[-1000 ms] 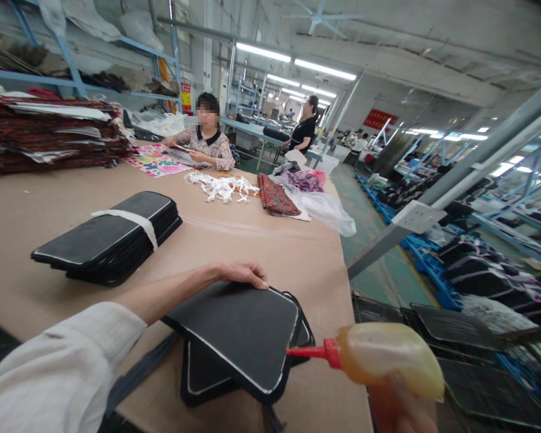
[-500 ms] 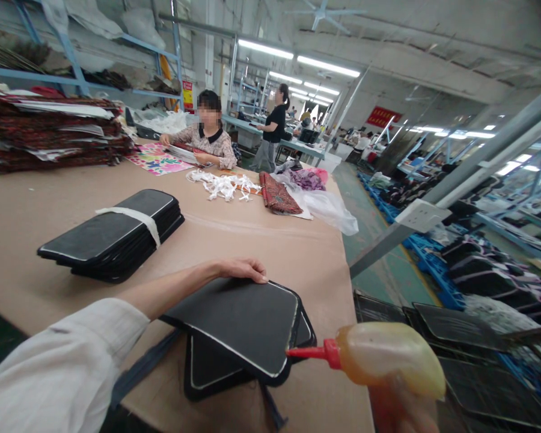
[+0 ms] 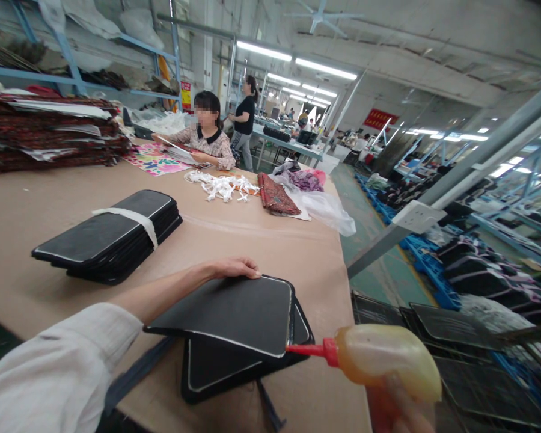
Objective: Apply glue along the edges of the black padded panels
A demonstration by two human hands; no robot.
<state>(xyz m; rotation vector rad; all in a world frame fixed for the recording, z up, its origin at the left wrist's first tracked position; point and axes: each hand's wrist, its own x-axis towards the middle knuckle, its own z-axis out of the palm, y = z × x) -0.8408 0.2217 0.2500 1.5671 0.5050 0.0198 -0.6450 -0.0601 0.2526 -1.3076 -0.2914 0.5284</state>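
1. A black panel (image 3: 234,313) with a pale glue line along its edge is held slightly raised over a second black panel (image 3: 216,370) at the near edge of the brown table (image 3: 261,240).
2. Its far edge, at 12 o'clock, is pressed by the left hand (image 3: 234,267), fingers laid flat and nearly straight on top.
3. Its right edge, at 3 o'clock, is touched by the red nozzle of a yellowish glue bottle (image 3: 383,361).
4. The bottle is gripped from below by the right hand (image 3: 401,412); the fingers are mostly out of frame.
5. At 10 o'clock, well apart, a stack of black panels (image 3: 112,237) is bound by a white strip.
6. Farther off at 12 o'clock, white strips (image 3: 220,185) lie near a seated person (image 3: 205,141).
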